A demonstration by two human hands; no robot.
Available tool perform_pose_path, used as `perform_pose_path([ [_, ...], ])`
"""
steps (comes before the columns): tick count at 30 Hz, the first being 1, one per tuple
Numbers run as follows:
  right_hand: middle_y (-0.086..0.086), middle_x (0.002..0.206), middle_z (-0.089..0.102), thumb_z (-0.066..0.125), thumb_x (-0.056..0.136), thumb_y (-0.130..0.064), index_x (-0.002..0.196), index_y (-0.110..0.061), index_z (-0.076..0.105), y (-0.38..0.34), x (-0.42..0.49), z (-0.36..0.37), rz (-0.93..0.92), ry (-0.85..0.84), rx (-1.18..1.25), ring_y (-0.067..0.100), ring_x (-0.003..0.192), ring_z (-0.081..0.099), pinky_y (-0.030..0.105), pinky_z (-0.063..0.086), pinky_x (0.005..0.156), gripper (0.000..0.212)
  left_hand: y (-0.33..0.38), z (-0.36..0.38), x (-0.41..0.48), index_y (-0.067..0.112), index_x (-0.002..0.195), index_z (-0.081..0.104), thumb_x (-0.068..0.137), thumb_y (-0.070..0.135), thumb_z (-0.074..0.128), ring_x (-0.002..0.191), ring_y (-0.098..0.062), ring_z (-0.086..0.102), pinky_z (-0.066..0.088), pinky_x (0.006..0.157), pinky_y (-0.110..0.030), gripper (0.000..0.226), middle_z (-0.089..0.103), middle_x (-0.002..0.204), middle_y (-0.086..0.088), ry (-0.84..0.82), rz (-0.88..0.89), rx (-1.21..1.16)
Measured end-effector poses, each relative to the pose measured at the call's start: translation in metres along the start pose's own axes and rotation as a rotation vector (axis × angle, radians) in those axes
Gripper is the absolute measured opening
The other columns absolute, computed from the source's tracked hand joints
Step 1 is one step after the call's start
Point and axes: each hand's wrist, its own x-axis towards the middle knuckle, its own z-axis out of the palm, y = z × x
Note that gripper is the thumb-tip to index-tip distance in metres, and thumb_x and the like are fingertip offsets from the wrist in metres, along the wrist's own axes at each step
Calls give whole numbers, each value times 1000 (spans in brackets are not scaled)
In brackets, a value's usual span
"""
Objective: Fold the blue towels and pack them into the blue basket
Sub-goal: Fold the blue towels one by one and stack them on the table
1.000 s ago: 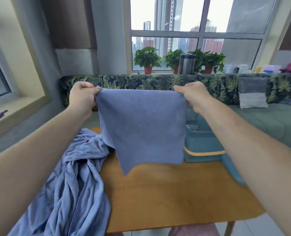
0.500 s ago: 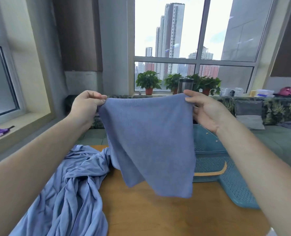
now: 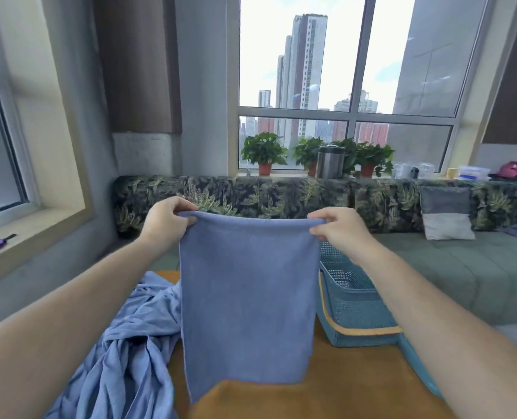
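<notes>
A blue towel (image 3: 248,300) hangs flat in the air above the wooden table (image 3: 336,397). My left hand (image 3: 166,225) pinches its upper left corner and my right hand (image 3: 339,229) pinches its upper right corner. The cloth drops as an even rectangle, doubled over, with its lower edge just above the tabletop. Behind it on the right stands the blue perforated basket (image 3: 354,316) with an orange band, partly hidden by the towel and my right forearm. A crumpled heap of blue cloth (image 3: 124,352) lies on the table's left side.
The basket's blue lid (image 3: 417,364) lies to its right under my forearm. A leaf-patterned sofa (image 3: 281,198) with a grey cushion (image 3: 446,213) runs behind the table. Potted plants (image 3: 263,152) and a steel canister (image 3: 330,161) stand on the sill.
The towel hung skewed with one corner drooping; now it hangs straight and squared between both hands. My right hand's fingers closed onto the corner. The camera tilted upward.
</notes>
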Motion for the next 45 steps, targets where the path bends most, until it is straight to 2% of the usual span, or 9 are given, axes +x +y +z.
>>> perform_pose_path([
  [5, -5, 82, 70, 68, 90, -11, 91, -17, 77, -8, 3, 3, -151, 43, -58, 10, 76, 62, 15, 47, 66, 11, 1, -7, 14, 28, 84, 69, 90, 10, 67, 69, -7, 59, 45, 60, -21, 19, 68, 80, 9, 33, 58, -6],
  [12, 3, 96, 74, 65, 95, -12, 101, -15, 73, 53, -38, 16, -77, -57, 18, 11, 81, 61, 29, 48, 76, 10, -55, 13, -59, 27, 86, 66, 93, 13, 64, 64, -10, 54, 45, 63, -29, 16, 66, 77, 6, -86, -35, -112],
  [20, -9, 72, 61, 62, 97, -24, 84, -19, 70, 187, -135, 66, 134, -126, -186, 9, 69, 53, 23, 40, 63, 16, -143, 68, -186, 14, 104, 68, 95, 26, 65, 78, -7, 58, 42, 60, -10, 15, 67, 94, 1, -227, -310, 1],
  [25, -11, 67, 51, 55, 101, -24, 69, -23, 55, 210, -158, 75, 175, -195, -288, 7, 64, 47, 24, 32, 57, 32, -160, 81, -199, 13, 109, 68, 100, 31, 57, 87, -14, 58, 41, 61, -21, 22, 67, 103, -2, -286, -342, 109],
  [31, 8, 82, 77, 55, 97, -41, 57, -1, 67, 206, -149, 71, 353, -241, -40, 22, 89, 71, 42, 49, 94, 57, -144, 77, -189, 8, 75, 70, 100, 52, 48, 61, -23, 58, 45, 54, -29, 55, 67, 71, -11, -396, -470, -8],
  [34, 3, 70, 75, 52, 97, -37, 42, -11, 62, 197, -146, 83, 298, -274, -141, 17, 80, 71, 38, 51, 89, 61, -137, 80, -189, 3, 64, 64, 97, 61, 45, 39, -22, 46, 38, 43, -27, 69, 56, 49, -13, -575, -551, -71],
  [38, 2, 73, 69, 53, 93, -32, 72, -8, 66, 199, -140, 119, 6, -274, -479, 24, 76, 63, 39, 51, 71, 35, -145, 108, -189, 8, 78, 70, 97, 41, 53, 59, -20, 57, 46, 53, -28, 42, 69, 66, -6, -557, -352, 143],
  [41, 5, 125, 66, 49, 97, -29, 116, -17, 67, 198, -135, 150, -101, -371, -634, 28, 118, 58, 39, 47, 98, 29, -154, 141, -191, 15, 102, 69, 96, 30, 54, 96, -22, 64, 50, 76, -30, 22, 68, 104, -5, -565, -145, 290],
  [45, -3, 169, 2, 31, 103, -54, 161, -32, 14, 204, -137, 181, -80, -521, -784, 22, 156, -4, 41, 4, 126, 64, -166, 179, -207, 30, 150, 40, 101, 50, 41, 151, -29, 17, 16, 122, -47, 53, 26, 162, -3, -634, 21, 544],
])
